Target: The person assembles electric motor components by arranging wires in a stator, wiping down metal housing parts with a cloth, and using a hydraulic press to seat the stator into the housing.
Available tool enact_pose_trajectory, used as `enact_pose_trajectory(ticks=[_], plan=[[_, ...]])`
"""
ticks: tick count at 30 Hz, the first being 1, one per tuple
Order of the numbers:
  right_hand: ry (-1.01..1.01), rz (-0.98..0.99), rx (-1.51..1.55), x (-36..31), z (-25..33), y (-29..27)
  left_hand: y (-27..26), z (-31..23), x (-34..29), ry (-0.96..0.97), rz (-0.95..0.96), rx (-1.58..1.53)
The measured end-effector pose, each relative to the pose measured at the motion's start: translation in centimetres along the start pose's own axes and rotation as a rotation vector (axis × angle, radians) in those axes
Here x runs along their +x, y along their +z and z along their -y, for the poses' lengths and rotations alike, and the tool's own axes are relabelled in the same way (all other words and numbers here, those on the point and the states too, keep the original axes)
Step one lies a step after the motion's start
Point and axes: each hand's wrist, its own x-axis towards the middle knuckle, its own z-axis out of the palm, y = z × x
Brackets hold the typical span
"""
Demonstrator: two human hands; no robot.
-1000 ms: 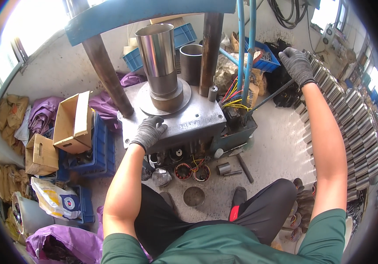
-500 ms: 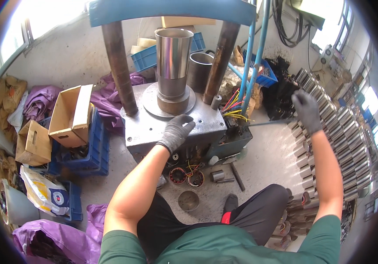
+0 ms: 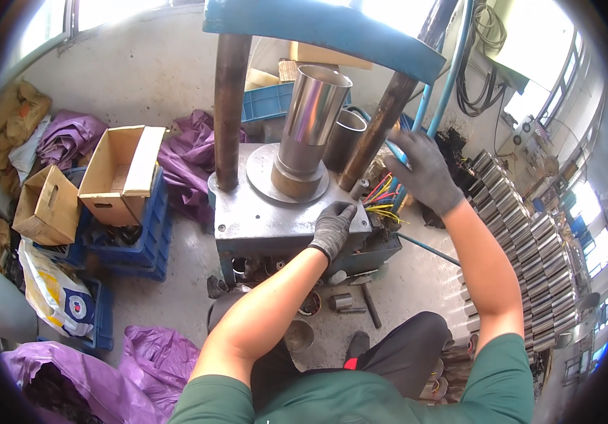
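Note:
In a dark grey glove, my left hand [image 3: 334, 230] rests at the front right edge of the press table [image 3: 276, 225], fingers bent over the metal and nothing visible in them. My gloved right hand [image 3: 428, 173] is raised beside the right steel column [image 3: 378, 127], in front of the blue pipes; its fingers are apart and it looks unladen. On the table's round plate [image 3: 261, 177], a shiny metal cylinder [image 3: 316, 106] stands on a darker ring-shaped base [image 3: 295, 180]. A second, darker cylinder [image 3: 346, 138] stands behind it.
Red and yellow wires [image 3: 385, 201] hang at the table's right side. Rows of metal cylinders [image 3: 530, 247] fill the right. Cardboard boxes [image 3: 117, 173] sit on blue crates [image 3: 152, 240] at left. A short cylinder [image 3: 339, 302], a rod [image 3: 371, 305] and a bowl [image 3: 299, 336] lie on the floor.
My right hand has come left, from near the rows of cylinders to the right column. My left hand has shifted right along the table edge. The view has tilted slightly.

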Motion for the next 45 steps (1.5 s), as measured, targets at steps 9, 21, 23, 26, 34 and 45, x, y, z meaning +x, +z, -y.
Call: enact_pose_trajectory(ticks=[9, 21, 23, 26, 34, 45], plan=[[0.007, 0.056, -0.085, 17.5, -2.5, 11.3, -0.5, 0.1, 2.5, 0.001, -0.1, -0.229], [-0.375, 0.858, -0.01, 17.3, -0.6, 8.4, -5.9, 3.1, 6.3, -0.213, 0.025, -0.728], [-0.438, 0.897, 0.048, 15.8, -0.6, 8.9, -6.0, 3.1, 7.5, -0.124, 0.139, -0.744], [-0.477, 0.749, 0.072, 10.4, -0.8, 10.2, -5.3, 1.3, 7.3, 0.052, 0.302, -0.966], [0.433, -0.287, 0.945, -9.9, 6.6, 15.9, -11.8, 8.0, 12.2, 0.078, 0.442, -0.571], [1.471, -0.465, 1.488, -22.5, 11.7, 11.5, -3.9, 1.1, 5.0, 0.389, 0.117, 0.207]])
